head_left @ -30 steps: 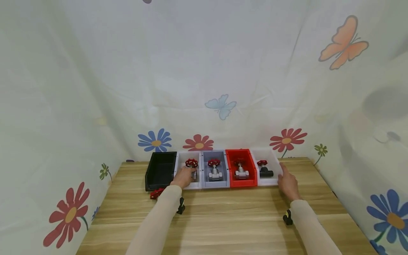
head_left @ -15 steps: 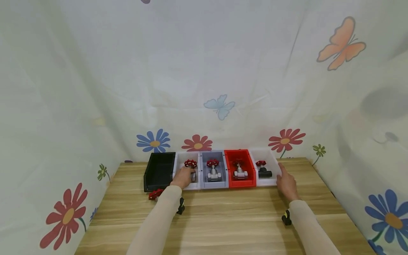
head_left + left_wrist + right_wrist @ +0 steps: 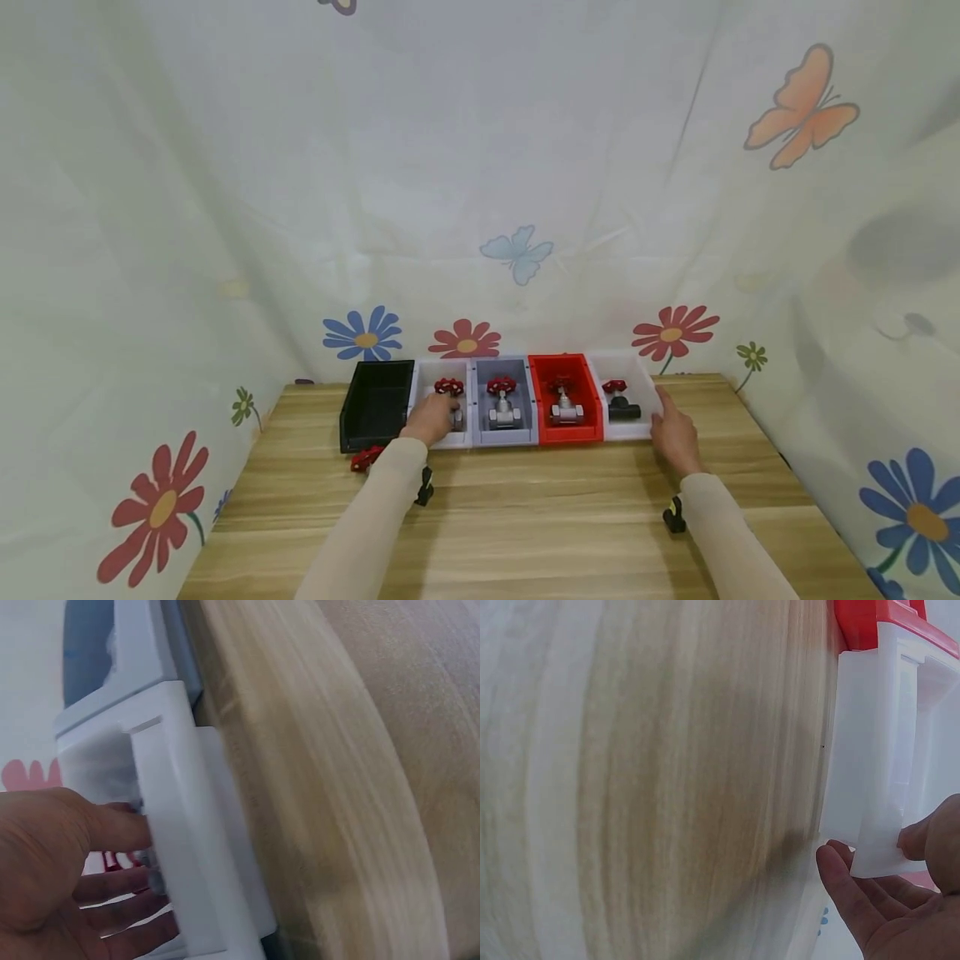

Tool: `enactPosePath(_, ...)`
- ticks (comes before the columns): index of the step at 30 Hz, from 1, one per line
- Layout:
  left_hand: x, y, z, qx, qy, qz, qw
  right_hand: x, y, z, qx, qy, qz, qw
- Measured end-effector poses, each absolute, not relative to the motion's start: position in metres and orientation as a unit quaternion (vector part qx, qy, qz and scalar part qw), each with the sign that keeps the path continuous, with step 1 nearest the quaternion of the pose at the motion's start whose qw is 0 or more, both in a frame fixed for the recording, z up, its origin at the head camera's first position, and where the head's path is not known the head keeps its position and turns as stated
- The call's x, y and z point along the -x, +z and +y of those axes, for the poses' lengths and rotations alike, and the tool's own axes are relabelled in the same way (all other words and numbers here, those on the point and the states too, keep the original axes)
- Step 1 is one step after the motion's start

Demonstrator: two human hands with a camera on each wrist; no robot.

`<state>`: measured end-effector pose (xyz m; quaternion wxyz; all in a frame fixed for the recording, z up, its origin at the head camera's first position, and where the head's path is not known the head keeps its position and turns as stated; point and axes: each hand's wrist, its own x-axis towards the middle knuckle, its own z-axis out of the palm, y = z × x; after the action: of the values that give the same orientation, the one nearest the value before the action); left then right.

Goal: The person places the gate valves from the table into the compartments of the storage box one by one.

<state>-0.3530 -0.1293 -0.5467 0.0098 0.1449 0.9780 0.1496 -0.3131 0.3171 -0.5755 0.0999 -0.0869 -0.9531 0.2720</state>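
Observation:
In the head view, my left hand (image 3: 431, 419) reaches into the white bin (image 3: 420, 375) second from the left. Its thumb and fingers grip the metal body of a gate valve with a red handwheel (image 3: 448, 387); in the left wrist view the hand (image 3: 52, 862) hides most of this valve. At the row's right end, my right hand (image 3: 677, 433) pinches the side wall of another white bin (image 3: 633, 371). The right wrist view has its thumb inside that bin (image 3: 885, 750) and the fingers outside. A black valve with a red handle (image 3: 622, 407) lies in there.
Between the white bins stand a grey-blue bin (image 3: 487, 368) and a red bin (image 3: 555, 363), each with a metal valve. A black bin (image 3: 375, 400) ends the row at left. Another red handwheel (image 3: 366, 458) lies before it on the wooden table (image 3: 540, 517), partly behind the left sleeve.

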Motion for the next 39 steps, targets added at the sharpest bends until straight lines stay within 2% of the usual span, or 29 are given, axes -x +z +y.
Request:
enactPosePath(20,0.334,-0.537,-0.129,-0.144,0.153,0.977,-0.021,0.311,-0.577,0.318,0.084,0.266,-0.955,0.1)
enactPosePath(39,0.303,-0.515,-0.131,-0.166,0.112,0.977,-0.079,0.313,-0.577,0.318,0.073,0.262,-0.955,0.115)
